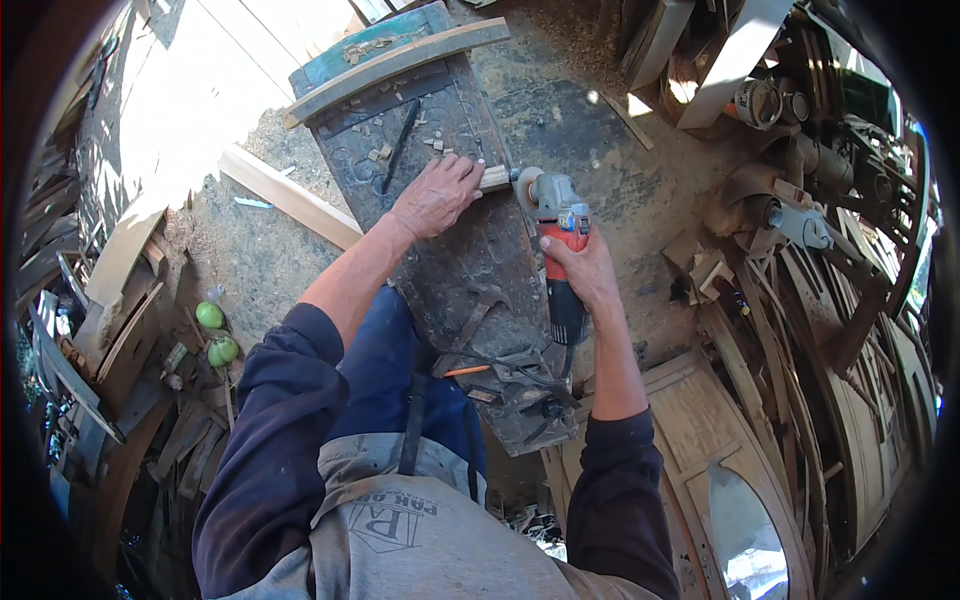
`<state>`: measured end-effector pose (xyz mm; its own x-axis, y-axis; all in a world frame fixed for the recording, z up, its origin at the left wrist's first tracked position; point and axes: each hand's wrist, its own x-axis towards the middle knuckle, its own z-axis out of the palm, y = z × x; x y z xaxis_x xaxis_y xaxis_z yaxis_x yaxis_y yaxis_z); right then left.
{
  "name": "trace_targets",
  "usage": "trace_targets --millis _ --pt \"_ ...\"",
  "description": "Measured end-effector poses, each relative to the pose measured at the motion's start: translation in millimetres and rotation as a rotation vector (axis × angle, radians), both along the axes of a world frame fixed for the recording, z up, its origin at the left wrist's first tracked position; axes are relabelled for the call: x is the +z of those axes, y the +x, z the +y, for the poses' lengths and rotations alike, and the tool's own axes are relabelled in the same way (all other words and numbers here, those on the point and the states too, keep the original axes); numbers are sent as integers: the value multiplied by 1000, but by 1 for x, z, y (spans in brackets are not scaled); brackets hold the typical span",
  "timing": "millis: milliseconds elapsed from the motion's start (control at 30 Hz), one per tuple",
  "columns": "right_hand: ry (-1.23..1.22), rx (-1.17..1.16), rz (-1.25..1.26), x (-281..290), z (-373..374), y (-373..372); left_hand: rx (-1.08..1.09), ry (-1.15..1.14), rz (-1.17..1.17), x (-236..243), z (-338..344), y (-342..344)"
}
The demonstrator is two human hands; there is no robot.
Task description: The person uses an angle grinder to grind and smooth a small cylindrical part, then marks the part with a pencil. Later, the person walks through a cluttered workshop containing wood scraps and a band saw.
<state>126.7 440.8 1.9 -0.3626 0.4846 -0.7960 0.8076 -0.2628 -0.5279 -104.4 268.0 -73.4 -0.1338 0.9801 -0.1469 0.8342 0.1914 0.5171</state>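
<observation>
My left hand has its fingers closed on a short light wooden piece lying across the worn dark workbench. My right hand grips a red and black angle grinder, its disc right at the piece's right end; whether they touch is unclear. A dark slim bar and small wood chips lie on the bench above my left hand. Below it lie a hammer, an orange pencil and some dark metal tools near the grinder's cord.
A curved plank crosses the bench's far end. A pale board lies to the left, above two green round fruits. Stacked wood crowds both sides, with cans at upper right and a panelled wooden door at lower right.
</observation>
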Motion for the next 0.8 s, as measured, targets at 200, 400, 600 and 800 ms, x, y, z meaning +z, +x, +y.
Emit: trace_targets --millis 200,400,600,800 --pt "27 120 19 -1 7 -13 3 -8 -28 1 -1 0" --pt "19 93 37 6 2 -8 24 13 -49 -2 -1 -1" --pt "-34 18 -6 15 5 -4 74 86 6 -1 1 -5" --pt "-69 -24 6 17 14 -6 131 126 147 -1 -1 7"
